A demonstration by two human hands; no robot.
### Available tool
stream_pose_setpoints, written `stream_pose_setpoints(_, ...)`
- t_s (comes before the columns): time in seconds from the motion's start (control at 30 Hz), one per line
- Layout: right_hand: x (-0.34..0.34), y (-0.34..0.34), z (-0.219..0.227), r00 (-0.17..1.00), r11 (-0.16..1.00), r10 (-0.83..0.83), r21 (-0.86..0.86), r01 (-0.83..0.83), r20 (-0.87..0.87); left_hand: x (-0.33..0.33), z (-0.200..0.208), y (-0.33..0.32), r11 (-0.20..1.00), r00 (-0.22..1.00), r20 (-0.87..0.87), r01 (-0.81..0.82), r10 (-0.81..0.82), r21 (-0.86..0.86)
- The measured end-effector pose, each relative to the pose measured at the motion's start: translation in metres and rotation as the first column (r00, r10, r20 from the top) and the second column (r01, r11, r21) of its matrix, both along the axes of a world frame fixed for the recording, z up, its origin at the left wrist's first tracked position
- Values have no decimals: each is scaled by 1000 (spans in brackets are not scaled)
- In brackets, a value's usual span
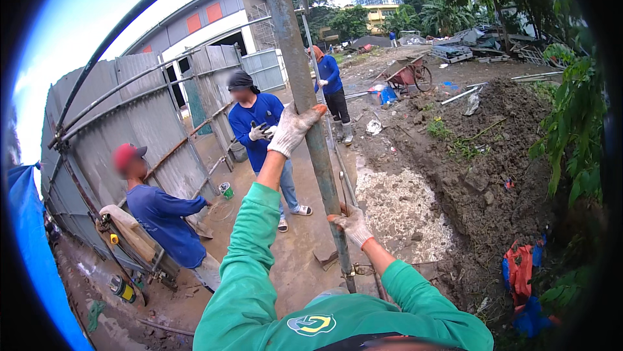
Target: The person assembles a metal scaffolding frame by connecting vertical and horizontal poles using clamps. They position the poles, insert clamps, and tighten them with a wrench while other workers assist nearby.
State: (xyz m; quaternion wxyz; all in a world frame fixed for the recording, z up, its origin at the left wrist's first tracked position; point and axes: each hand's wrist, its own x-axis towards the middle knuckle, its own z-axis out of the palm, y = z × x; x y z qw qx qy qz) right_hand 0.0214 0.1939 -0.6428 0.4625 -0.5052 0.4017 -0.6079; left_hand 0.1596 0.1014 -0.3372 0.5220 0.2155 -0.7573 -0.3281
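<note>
A rusty grey metal pipe [298, 59] stands nearly upright in front of me, tilted so its top leans left. My left hand [294, 131], in a white knit glove with orange fingertips, is closed round it at mid-height. Lower down, my right hand [353, 224], gloved the same way, grips the pipe from the right side; its fingers are partly hidden behind it. Both arms wear green sleeves. Close to the pipe's lower end is a clamp-like metal fitting [348, 270]. A thinner pole [348, 185] runs behind the pipe.
Three people in blue tops stand beyond me: one in a red cap [162, 211], one in a black head wrap [256, 117], one farther back [329, 72]. Corrugated metal fencing [110, 117] lines the left. Dug soil [500, 150] lies right, with a wheelbarrow [410, 75] behind.
</note>
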Motion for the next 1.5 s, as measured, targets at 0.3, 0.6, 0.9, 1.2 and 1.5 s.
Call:
stream_pose_setpoints(0.3,-12,1,-31,995,999,-30,-14,31,100,-6,-84,4,998,997,-52,-64,64,2)
stream_pose_setpoints(0.6,-97,99,-241,909,664,-413,668,336,-47,-4,-218,-6,992,998,-68,14,-5,126)
stream_pose_setpoints(0.9,-31,104,-318,883,569,-467,779,263,43,13,-329,6,809,922,-348,334,-173,484)
stream_pose_setpoints(1.2,-54,-17,-371,820,811,-41,461,361,-571,1,-325,31,825,919,-364,320,-151,465)
stream_pose_setpoints(1.5,-81,-26,-354,575,893,227,404,201,-786,16,-339,39,786,911,-373,360,-178,503)
